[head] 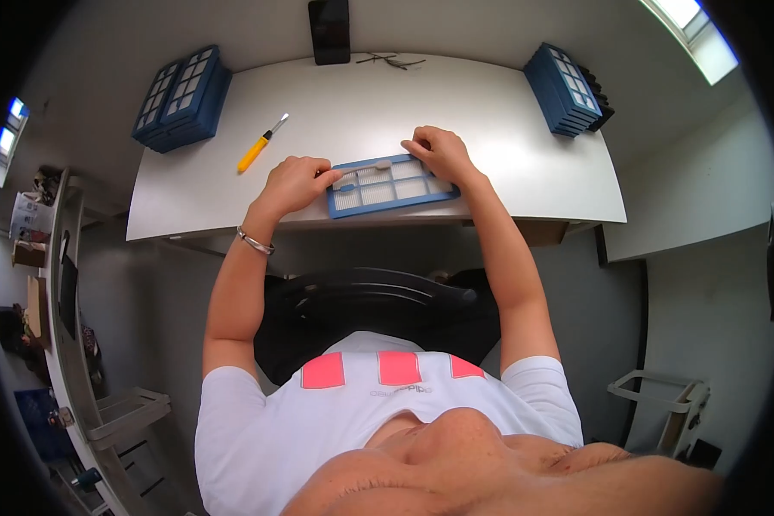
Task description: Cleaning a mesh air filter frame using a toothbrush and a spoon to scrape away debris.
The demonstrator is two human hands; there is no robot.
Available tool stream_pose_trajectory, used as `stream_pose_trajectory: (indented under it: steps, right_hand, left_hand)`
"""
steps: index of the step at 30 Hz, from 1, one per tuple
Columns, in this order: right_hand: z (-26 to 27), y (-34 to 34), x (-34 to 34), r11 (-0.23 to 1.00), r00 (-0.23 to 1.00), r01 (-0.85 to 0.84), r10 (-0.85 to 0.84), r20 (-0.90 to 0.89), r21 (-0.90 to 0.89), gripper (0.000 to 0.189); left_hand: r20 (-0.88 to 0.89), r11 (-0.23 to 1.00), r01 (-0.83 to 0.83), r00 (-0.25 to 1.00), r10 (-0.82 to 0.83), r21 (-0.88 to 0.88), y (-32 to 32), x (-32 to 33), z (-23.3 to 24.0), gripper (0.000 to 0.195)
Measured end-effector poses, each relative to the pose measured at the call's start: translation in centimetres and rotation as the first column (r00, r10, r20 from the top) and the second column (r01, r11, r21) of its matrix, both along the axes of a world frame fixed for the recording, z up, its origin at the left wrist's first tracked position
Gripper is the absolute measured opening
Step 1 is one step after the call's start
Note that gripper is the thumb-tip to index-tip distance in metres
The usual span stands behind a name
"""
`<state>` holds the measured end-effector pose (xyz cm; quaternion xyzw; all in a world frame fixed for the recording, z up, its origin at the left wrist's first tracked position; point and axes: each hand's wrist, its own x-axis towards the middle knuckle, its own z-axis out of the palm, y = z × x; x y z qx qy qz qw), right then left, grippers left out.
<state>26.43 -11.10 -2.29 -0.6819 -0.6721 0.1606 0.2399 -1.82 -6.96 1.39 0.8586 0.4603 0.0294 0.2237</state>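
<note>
A flat filter (379, 211) lies slightly tilted at the white table's front edge. It has a blue frame, crossing ribs and white pleated panels, with a small blue tab at its left. My left hand (298, 184) is at the filter's left end. Between its thumb and fingers is the handle of a slim grey tool (365, 168), whose wider end rests over the upper panels; it resembles a toothbrush. My right hand (443, 153) is at the filter's upper right corner, fingers curled. Its underside is hidden, so whether it grips the frame is unclear.
A yellow-handled screwdriver (255, 152) lies left of the filter. Stacks of similar blue filters stand at the back left (190, 97) and back right (558, 93). A dark phone-like slab (329, 32) leans at the back, beside thin dark strips (392, 61).
</note>
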Motion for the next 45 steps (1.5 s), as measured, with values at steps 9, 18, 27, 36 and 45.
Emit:
stream_pose_trajectory:
  steps: [9,18,27,36,45]
  right_hand:
    - [0.0,0.4,-0.5,1.000,0.995,0.020,-0.019,0.095,-0.017,0.038]
    - [-0.3,1.7,-0.3,0.999,0.976,0.006,-0.016,0.216,0.048,0.036]
    - [0.0,2.6,-0.1,0.999,0.994,0.040,-0.042,0.097,0.032,0.034]
    - [-0.3,2.5,-0.1,0.994,0.993,0.107,-0.109,0.036,0.035,0.036]
    - [-0.5,2.5,-0.6,0.986,0.985,0.154,-0.158,0.068,0.069,0.037]
  left_hand:
    - [0.051,0.968,0.122,0.992,-0.113,-0.220,0.7,-1.5,0.5,0.037]
    - [0.030,0.990,-0.085,0.996,0.082,0.115,-0.1,-0.6,-0.1,0.039]
    - [0.113,0.922,-0.176,0.983,0.145,0.344,0.4,-0.4,-1.5,0.040]
    - [0.068,0.952,-0.239,0.971,0.230,0.190,1.7,-1.9,-1.0,0.042]
    - [-0.069,0.982,-0.157,0.984,0.165,0.105,0.8,-2.2,1.1,0.045]
